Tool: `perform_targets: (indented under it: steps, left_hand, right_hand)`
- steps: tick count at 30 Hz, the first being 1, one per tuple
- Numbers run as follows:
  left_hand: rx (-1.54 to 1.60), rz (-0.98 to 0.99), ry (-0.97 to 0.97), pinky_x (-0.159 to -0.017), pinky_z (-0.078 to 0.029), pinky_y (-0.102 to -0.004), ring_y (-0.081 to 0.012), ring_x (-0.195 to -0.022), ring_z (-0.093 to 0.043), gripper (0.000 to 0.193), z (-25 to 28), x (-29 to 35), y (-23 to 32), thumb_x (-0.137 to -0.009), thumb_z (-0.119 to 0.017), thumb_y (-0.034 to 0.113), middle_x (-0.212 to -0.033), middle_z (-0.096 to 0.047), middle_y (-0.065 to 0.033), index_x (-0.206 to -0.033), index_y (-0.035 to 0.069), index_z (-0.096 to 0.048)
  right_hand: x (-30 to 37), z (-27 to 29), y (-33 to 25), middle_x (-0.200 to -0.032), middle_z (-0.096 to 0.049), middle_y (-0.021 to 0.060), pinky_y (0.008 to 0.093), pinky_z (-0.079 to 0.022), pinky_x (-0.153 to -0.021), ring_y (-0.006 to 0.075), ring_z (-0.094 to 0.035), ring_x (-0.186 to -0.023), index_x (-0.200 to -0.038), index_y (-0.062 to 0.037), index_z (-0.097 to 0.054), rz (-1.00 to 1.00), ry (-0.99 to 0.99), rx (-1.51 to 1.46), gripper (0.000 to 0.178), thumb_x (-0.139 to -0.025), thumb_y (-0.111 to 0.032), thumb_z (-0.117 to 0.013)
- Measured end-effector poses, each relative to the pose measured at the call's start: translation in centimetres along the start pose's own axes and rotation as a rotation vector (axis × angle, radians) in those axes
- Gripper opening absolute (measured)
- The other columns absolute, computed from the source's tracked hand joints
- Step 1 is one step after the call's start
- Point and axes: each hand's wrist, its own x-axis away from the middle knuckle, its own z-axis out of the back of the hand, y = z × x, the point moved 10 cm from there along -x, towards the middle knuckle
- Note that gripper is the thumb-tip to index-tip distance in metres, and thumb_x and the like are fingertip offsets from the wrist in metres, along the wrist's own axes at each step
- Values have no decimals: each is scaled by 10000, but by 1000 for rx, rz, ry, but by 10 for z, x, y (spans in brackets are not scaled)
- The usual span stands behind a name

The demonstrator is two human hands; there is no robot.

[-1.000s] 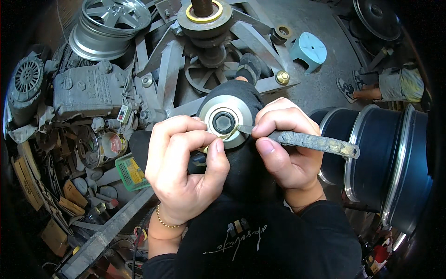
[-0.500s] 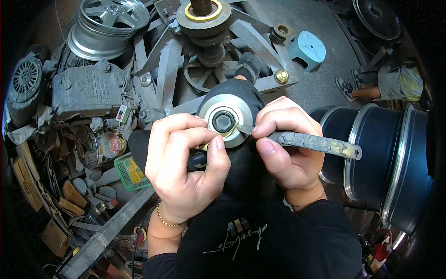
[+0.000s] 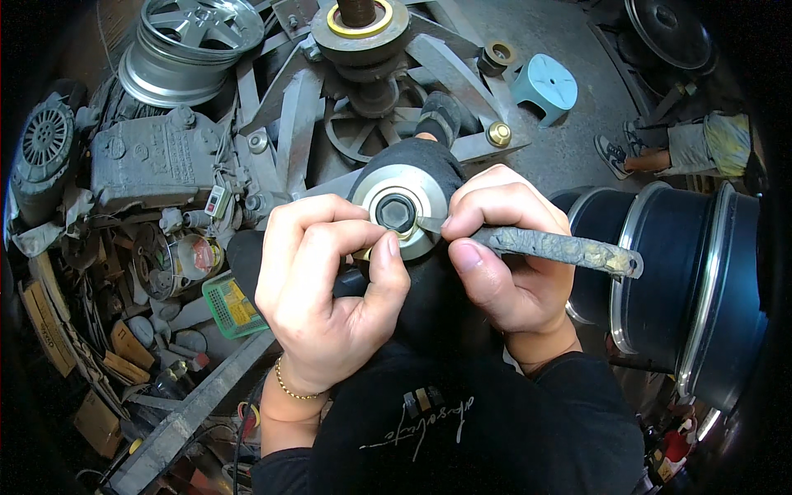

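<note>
A round, pale metal part with a dark ring and a hexagonal recess in its middle rests on my raised, dark-clothed leg. My left hand is closed at its near left edge, thumb and fingers gripping the rim. Pinched between the thumb and fingers of my right hand is a thin scraper-like blade with a grey, worn, wrapped handle. Its tip touches the face of the part just right of the dark ring. My left fingers hide the part's lower left side.
Ahead stands a heavy metal frame with a threaded shaft. Silver wheel rims and a grey motor are at left, above a green basket. Dark wheel barrels lie at right. Beyond are a blue stool and another person's legs.
The blade and my right hand have shifted very slightly left. A thin yellowish strand seen earlier near the ring no longer shows. My left hand keeps its place.
</note>
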Motion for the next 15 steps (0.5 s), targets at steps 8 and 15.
perform_targets:
  steps: [8,15]
  left_hand:
    - [16,106,-21,-828,-523,-325,-232,-908,-660,101,0,1,-4,-822,-791,1,-981,-684,-124,-888,0,-714]
    - [24,141,-38,-823,-524,-325,-228,-896,-662,115,-1,0,-6,-803,-807,0,-970,-686,-121,-875,-2,-717]
  right_hand:
    - [-2,0,-2,-906,-721,129,358,-545,-771,274,-685,-820,-967,-2,-711,2,-1,13,135,-848,-56,-748]
    - [-3,-1,-3,-905,-719,133,358,-542,-769,275,-682,-816,-965,-2,-708,-5,-6,29,131,-852,-56,-748]
